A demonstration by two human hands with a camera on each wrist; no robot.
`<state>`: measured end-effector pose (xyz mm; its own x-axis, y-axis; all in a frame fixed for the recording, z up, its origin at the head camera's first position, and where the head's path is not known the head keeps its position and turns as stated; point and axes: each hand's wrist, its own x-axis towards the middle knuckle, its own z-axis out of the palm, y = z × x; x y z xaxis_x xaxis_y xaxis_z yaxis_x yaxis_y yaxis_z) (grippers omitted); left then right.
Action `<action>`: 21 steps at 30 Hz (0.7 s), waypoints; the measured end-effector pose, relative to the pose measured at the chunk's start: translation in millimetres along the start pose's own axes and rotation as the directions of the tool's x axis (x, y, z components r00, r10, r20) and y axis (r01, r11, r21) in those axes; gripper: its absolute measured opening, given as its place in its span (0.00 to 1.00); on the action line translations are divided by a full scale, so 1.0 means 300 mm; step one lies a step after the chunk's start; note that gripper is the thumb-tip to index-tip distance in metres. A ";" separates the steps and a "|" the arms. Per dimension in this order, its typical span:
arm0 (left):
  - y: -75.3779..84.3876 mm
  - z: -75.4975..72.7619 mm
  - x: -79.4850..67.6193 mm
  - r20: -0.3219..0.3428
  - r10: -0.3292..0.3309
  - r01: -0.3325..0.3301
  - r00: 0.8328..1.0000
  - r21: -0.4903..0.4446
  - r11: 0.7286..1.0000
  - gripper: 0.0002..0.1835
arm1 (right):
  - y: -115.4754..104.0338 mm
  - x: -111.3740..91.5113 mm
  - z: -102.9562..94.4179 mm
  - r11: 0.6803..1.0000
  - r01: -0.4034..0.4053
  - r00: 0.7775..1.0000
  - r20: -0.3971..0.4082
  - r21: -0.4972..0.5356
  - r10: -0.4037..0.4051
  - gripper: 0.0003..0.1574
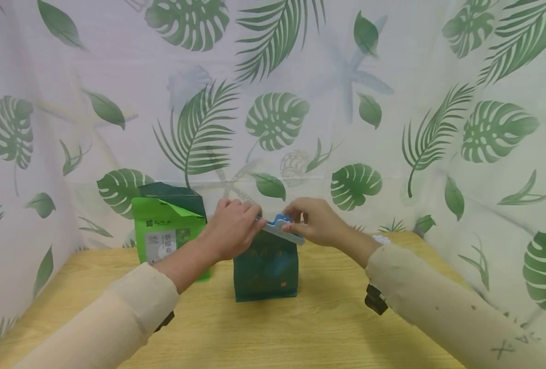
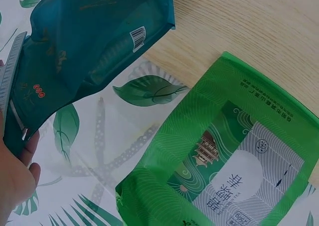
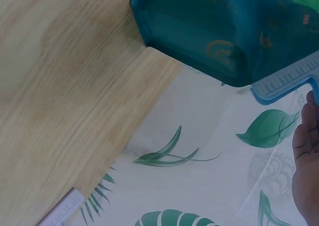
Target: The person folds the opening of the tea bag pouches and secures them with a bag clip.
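Note:
A dark teal foil bag (image 1: 265, 266) stands upright on the table, its top slanted under a blue-and-white bag clip (image 1: 282, 225). The clip's ridged bar (image 3: 286, 81) lies across the bag's top edge in the right wrist view. My right hand (image 1: 316, 220) pinches the clip's blue handle between thumb and fingers. At the bag's upper left corner, my left hand (image 1: 233, 225) grips the folded top, fingers over it. From the left wrist, that hand (image 2: 17, 181) shows at the bag's end beside the clip, partly cut off by the frame.
To the left stands a bright green tea bag (image 1: 162, 230) with its top gaping, partly behind my left forearm. A pale clip (image 3: 62, 208) lies near the table's back right edge. A leaf-patterned curtain (image 1: 273, 128) closes in the wooden table (image 1: 328, 328) behind and at both sides.

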<state>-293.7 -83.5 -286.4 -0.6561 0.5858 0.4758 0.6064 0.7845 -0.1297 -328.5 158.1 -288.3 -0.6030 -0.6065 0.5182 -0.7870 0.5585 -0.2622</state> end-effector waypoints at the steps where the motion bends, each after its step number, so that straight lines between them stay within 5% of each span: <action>1: -0.003 0.000 -0.003 -0.010 -0.005 0.005 1.000 0.002 1.000 0.12 | 0.003 -0.004 0.003 1.000 0.003 1.000 0.003 0.001 -0.003 0.15; 9: -0.040 0.037 -0.055 -0.122 -0.133 0.124 0.984 -0.075 0.989 0.20 | 0.034 -0.039 0.026 1.000 -0.028 0.999 0.037 0.002 0.028 0.16; 21: -0.062 0.094 -0.142 -0.038 -0.255 0.245 0.966 -0.175 0.953 0.25 | 0.081 -0.128 0.080 0.986 -0.159 0.982 0.092 -0.040 0.162 0.18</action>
<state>-289.7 -117.3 -328.8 -0.7717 0.3578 0.5257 0.4961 0.8560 0.1456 -327.6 181.4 -334.3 -0.7320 -0.5576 0.3915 -0.6752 0.6702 -0.3081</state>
